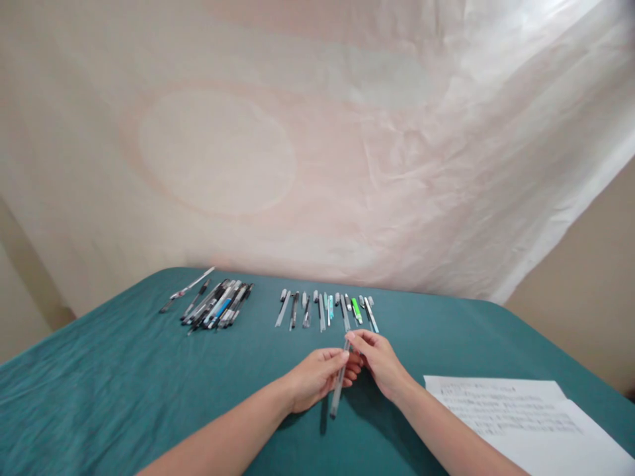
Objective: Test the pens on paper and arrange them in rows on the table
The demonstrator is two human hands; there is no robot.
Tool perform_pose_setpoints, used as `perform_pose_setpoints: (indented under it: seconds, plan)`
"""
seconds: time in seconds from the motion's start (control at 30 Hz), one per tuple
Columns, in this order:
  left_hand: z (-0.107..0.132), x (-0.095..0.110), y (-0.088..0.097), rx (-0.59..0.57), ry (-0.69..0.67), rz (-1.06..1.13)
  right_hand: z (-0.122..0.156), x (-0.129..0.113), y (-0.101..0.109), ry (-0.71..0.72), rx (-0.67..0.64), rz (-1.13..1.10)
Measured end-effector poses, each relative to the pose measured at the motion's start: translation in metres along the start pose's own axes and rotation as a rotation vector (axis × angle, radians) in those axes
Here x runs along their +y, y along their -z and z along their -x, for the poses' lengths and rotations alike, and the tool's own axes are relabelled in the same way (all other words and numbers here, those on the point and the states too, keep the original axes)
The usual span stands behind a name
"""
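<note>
A slim translucent pen [338, 393] is held at a slant above the cloth, its lower end toward me. My left hand [317, 377] pinches its middle between thumb and fingers. At the upper end, the thumb and fingertips of my right hand [380, 358] are closed on the same pen; whether they grip a cap or the tip is too small to tell. Just beyond my hands lies a row of pens and loose caps [322, 312], among them a bright green pen [356, 311] and a light turquoise one [331, 309].
A heap of pens [221, 305], mostly black, grey and clear, lies at the back left with a few beside it. White sheets with handwriting [510, 413] rest at the front right. A green cloth [124, 383] covers the table; a pale sheet [317, 165] hangs behind.
</note>
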State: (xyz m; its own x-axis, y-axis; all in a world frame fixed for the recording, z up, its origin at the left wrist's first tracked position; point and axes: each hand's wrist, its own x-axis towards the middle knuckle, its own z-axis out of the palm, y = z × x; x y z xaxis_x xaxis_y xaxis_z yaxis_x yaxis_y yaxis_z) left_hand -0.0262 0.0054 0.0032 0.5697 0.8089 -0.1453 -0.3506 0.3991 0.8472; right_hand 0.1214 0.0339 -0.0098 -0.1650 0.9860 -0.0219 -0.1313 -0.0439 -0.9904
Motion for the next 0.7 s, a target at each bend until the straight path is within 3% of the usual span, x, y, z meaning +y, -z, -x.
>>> perform_pose_setpoints:
  seconds: [0.23,0.47,0.7]
  plan:
    - [0.002,0.002,-0.001,0.028,-0.015,-0.200,0.004,-0.006,-0.003,0.014,-0.034,-0.036]
    - [-0.012,0.006,0.017,0.367,-0.399,0.103,0.005,0.000,-0.007,-0.047,-0.047,0.034]
    - [-0.012,0.004,0.016,0.380,-0.383,0.166,0.003,0.008,-0.005,0.011,-0.041,0.128]
